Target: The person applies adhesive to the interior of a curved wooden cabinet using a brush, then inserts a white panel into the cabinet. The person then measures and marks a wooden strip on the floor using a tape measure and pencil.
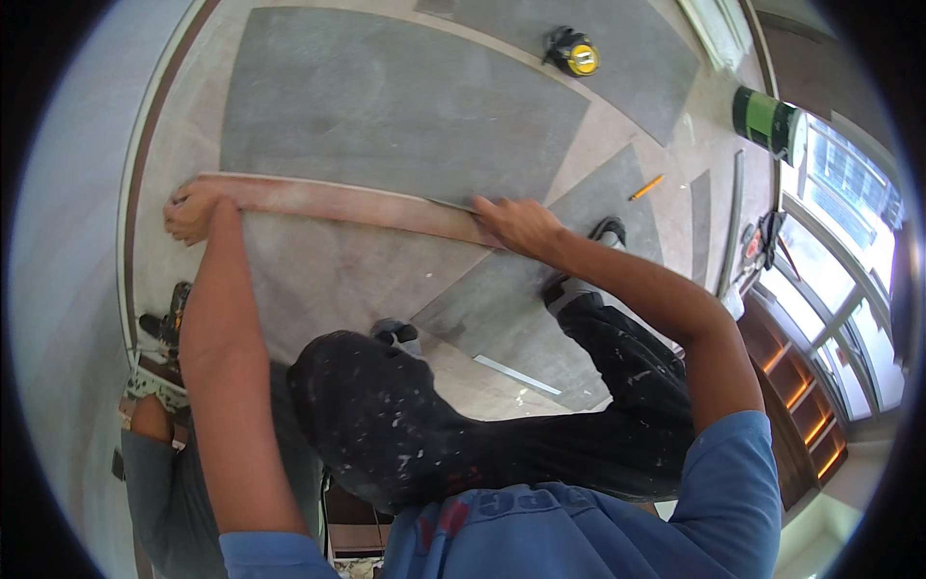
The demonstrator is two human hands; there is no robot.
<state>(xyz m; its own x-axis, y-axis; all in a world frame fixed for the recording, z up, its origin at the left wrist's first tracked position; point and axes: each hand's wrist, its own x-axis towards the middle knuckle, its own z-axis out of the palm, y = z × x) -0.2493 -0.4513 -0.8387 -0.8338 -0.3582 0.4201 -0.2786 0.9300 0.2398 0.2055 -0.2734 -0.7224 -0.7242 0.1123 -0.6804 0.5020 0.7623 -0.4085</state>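
Observation:
A long, narrow reddish-brown strip (338, 201) with a pale upper edge stretches across the floor in front of me. Its left end is in my left hand (196, 212), whose fingers curl around it close to the wall. Near the other end, my right hand (516, 228) grips the strip, thumb on top and fingers partly hidden. Just beyond the strip lies a large grey sheet (386, 106), its near edge running along it. Another grey sheet (502, 309) lies at an angle below my right hand, partly under my foot.
A yellow and black tape measure (576, 53) rests at the far side. On the right are a pencil (646, 187), a green and black bucket (769, 124) and a long metal bar (733, 222). A metal ruler (518, 375) lies nearby. Another person's leg (154, 463) is at lower left.

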